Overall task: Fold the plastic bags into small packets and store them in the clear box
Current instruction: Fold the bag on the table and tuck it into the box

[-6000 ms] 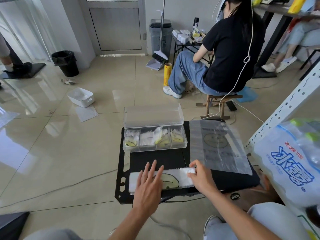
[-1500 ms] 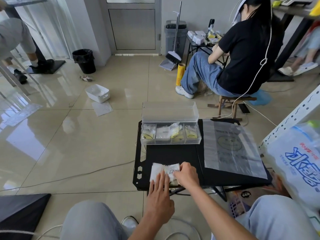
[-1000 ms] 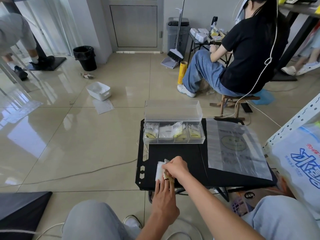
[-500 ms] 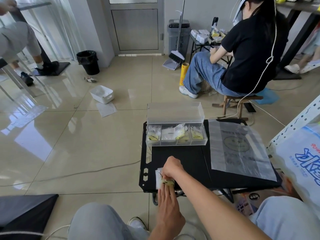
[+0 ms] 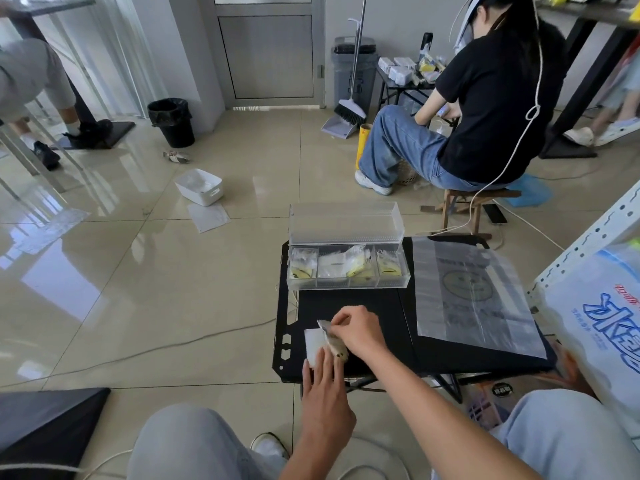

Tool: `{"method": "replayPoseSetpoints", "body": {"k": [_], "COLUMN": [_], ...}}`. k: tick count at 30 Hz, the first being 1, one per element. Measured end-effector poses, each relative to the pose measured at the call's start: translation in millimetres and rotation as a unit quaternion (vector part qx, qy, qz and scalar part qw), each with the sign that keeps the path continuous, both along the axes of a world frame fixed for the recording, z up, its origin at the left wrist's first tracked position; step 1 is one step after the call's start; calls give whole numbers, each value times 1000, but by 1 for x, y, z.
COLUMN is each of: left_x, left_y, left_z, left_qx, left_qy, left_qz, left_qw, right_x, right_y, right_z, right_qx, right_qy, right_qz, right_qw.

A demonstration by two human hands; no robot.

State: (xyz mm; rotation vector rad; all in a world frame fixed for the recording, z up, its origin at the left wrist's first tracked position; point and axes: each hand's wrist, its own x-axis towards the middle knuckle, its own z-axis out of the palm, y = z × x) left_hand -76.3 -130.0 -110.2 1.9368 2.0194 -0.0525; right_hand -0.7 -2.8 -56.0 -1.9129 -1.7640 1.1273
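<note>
Table (image 5: 377, 306): black, flat and hard, with little cut-out holes on its left edge. Your arms hide part of the near edge.
Bag (image 5: 316, 344): thin, white, crinkly plastic, folded down to a small packet. It lies on the near left part of the table. A bit of yellow and dark print shows under your hand. You cannot see its whole shape, because both hands cover some of it.
Left hand (image 5: 323, 393): your fingers lie flat and close together, pressing on the near end of the bag.
Right hand (image 5: 356, 332): your fingers are curled, and your thumb and first finger pinch a raised flap of the bag.
Box (image 5: 348, 268): clear hard plastic, long, split into four parts, lid standing open behind. It sits at the far side of the table, well apart from the bag. Small folded packets sit inside, some with yellow on them.
Flat bag (image 5: 471, 299): see-through, smooth, spread out on the right. A faint round face is printed on it.
Big pack (image 5: 602, 327): white with blue letters, cut off at the right edge.
</note>
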Motion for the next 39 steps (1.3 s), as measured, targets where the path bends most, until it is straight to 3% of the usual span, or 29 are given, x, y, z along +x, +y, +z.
{"method": "replayPoseSetpoints", "body": {"k": [5,13,19,25,28,30,35,39], "left_x": [3,3,-3,-13,-15,-15,-10,-11], "left_y": [4,5,3,7,7,4,2,1], "left_z": [-6,9,21,24,17,8,4,10], "left_qx": [12,66,83,118,86,63,33,-30], "left_qy": [-28,-141,-266,-318,-281,-195,14,63], "left_qz": [-2,27,69,139,92,72,75,67], "left_qw": [1000,987,958,930,951,976,997,995], "right_x": [20,10,9,4,-2,-7,-8,-5], "right_y": [-1,-5,-1,-11,-19,-24,-14,-11], "right_z": [-7,-17,-11,-9,-11,-13,-18,-19], "right_qx": [-38,-14,-12,2,46,65,-44,-85], "right_qy": [19,-11,-33,-98,-188,-223,-110,-92], "right_qz": [45,63,81,120,141,131,-38,6], "right_qw": [998,998,996,988,971,964,992,992]}}
